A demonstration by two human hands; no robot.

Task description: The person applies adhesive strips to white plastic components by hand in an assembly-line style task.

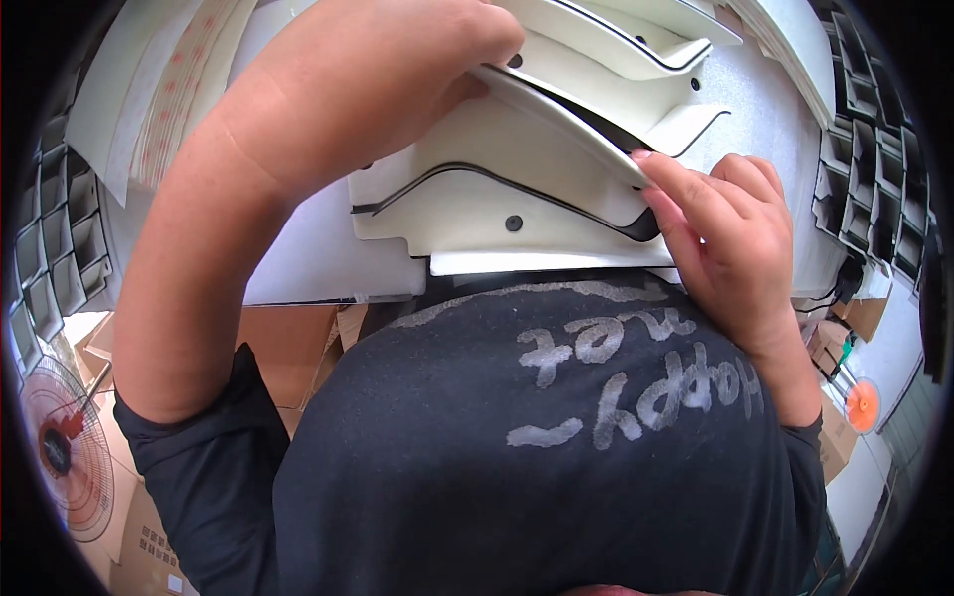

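Observation:
A cream-white moulded panel [542, 149] is tilted up at the middle of the table, with a black strip along its upper edge. My right hand [730, 223] pinches the right end of this panel between thumb and forefinger. At its upper left end, my left hand [462, 60] is bent over the edge with its fingers curled; most fingertips are hidden behind the wrist and the panel. Nearer my body lies another white panel [467, 223] with a wavy black edging strip [517, 179] and a round black plug [514, 223].
Further similar panels [616, 45] lie beyond my hands. Stacked sheets [189, 89] stand at the far left, and more [795, 50] at the far right. Grey divided racks [65, 238] flank the table. A fan [70, 452] stands low left, an orange one [863, 404] low right, near cardboard boxes [283, 343].

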